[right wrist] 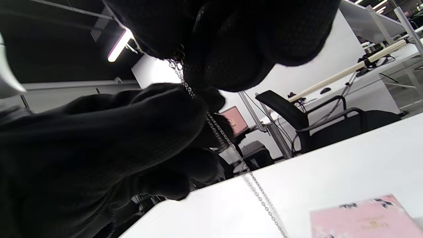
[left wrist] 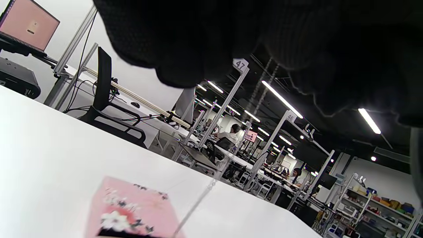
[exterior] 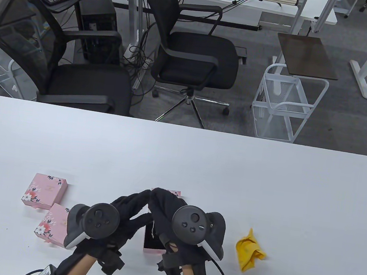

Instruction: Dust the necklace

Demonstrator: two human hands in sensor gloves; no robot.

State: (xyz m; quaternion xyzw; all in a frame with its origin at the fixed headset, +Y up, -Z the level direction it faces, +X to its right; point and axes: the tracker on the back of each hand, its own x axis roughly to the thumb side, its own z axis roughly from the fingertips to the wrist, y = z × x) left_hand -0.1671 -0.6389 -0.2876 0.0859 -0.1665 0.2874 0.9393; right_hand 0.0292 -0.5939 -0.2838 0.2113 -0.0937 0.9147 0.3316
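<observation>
A thin silver necklace chain [right wrist: 228, 143] hangs from the fingertips of my right hand [right wrist: 185, 62], which pinches its top end. My left hand [right wrist: 188, 102] closes its fingers on the chain just below. In the table view both hands [exterior: 143, 195] [exterior: 156, 194] meet fingertip to fingertip above an open pink jewellery box [exterior: 155, 240] with a dark lining. The chain shows faintly in the left wrist view [left wrist: 198, 201], dropping towards a pink floral box [left wrist: 132, 211]. A yellow dusting cloth [exterior: 249, 251] lies crumpled on the table to the right of my right hand.
Two closed pink floral boxes [exterior: 44, 191] [exterior: 53, 225] lie left of my left hand. A pink lid [exterior: 176, 194] lies just behind the fingertips. The white table [exterior: 200, 166] stretches beyond. Office chairs [exterior: 194, 54] and a wire cart [exterior: 286, 103] stand behind it.
</observation>
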